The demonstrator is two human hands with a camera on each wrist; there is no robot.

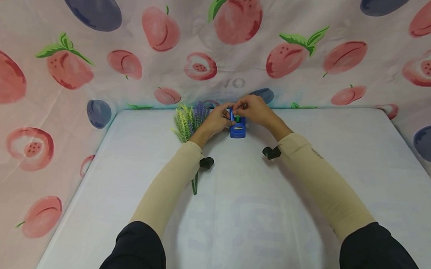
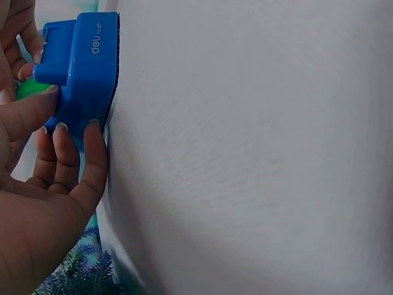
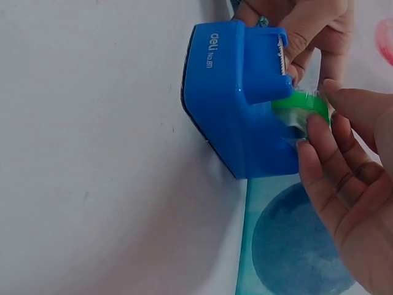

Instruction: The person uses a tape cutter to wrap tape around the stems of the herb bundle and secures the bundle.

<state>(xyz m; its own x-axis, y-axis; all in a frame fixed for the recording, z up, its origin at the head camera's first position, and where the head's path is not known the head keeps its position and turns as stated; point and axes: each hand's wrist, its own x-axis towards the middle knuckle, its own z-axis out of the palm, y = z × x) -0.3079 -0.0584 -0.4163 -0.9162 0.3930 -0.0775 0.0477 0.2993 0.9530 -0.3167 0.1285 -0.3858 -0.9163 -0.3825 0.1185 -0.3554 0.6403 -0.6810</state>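
Observation:
A blue tape dispenser (image 1: 238,133) marked "deli" stands near the far edge of the white table, its toothed cutter (image 3: 282,56) showing in the right wrist view. My left hand (image 1: 215,120) grips the dispenser's side, thumb near the cutter end and fingertips against the lower body. From the other side, my right hand (image 1: 258,110) pinches the green-cored roll of clear tape (image 3: 299,101) between thumb and fingers. That roll sits at the dispenser's open hollow; how deep it is seated is partly hidden by fingers.
Artificial flowers (image 1: 186,121), yellow-green and purple, lie left of the dispenser, their stems (image 1: 194,185) running under the left forearm. A fruit-print cloth (image 1: 234,70) hangs behind the table (image 1: 239,213). Black wrist cameras (image 1: 271,152) jut from both sleeves.

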